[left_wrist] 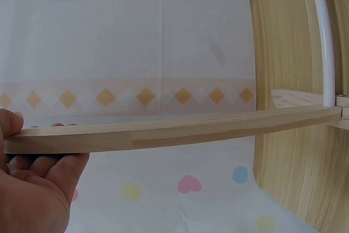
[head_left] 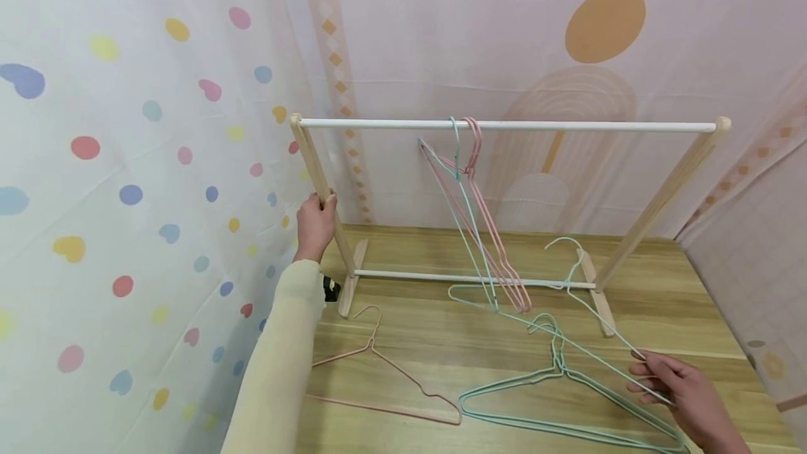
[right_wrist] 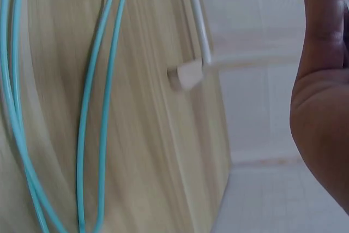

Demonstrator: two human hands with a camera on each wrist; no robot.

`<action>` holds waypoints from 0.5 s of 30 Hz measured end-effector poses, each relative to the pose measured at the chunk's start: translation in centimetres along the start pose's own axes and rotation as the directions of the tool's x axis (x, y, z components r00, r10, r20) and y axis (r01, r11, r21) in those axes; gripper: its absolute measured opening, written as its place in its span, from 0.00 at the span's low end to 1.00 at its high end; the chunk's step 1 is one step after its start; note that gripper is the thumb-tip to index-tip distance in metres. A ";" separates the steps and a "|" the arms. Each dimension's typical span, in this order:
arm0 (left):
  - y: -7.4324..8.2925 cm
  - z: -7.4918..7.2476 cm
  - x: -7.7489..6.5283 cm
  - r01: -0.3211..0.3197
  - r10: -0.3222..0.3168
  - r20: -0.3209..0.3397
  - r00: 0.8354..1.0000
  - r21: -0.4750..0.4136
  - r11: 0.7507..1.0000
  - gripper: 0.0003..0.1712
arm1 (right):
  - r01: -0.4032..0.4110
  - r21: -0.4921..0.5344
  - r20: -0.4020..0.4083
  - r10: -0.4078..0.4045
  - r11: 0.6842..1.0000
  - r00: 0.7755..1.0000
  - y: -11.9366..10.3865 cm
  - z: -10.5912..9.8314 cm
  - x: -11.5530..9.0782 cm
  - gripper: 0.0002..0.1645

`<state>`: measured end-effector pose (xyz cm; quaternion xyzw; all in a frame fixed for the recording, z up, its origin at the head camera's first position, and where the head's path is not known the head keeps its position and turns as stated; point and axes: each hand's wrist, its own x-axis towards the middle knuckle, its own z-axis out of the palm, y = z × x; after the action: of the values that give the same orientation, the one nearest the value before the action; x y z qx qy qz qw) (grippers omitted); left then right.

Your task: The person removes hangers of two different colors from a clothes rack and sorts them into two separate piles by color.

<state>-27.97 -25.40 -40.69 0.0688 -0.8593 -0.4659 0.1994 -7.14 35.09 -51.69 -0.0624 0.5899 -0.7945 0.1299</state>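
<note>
My left hand (head_left: 315, 226) grips the left wooden post (head_left: 313, 167) of a clothes rack, its thumb and fingers around the wood in the left wrist view. At the lower right, my right hand (head_left: 690, 394) pinches one end of a mint-green wire hanger (head_left: 592, 311), whose hook points away toward the rack. The right wrist view shows the palm side of that hand at its right edge. From the rack's white top rod (head_left: 378, 123) hang pink hangers (head_left: 488, 212) and, just left of them, a mint-green hanger (head_left: 455, 149).
Mint-green hangers (head_left: 558, 370) lie together on the wood-grain surface (head_left: 391, 328) below the held one. To their left lies a pink hanger (head_left: 403, 375). A lower white bar (head_left: 403, 275) joins the rack's feet. Patterned curtains (head_left: 157, 125) stand behind and at both sides.
</note>
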 end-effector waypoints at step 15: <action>0.4 -0.1 -0.1 0.011 -0.010 -0.008 1.000 0.024 1.000 0.22 | -0.225 -0.113 0.249 0.247 0.968 0.937 -1.0 -4.7 -0.4 0.27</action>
<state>-27.80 -25.20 -40.35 0.0776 -0.8638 -0.4561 0.1993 -8.10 39.76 -52.12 -0.1005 0.6032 -0.7329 0.2981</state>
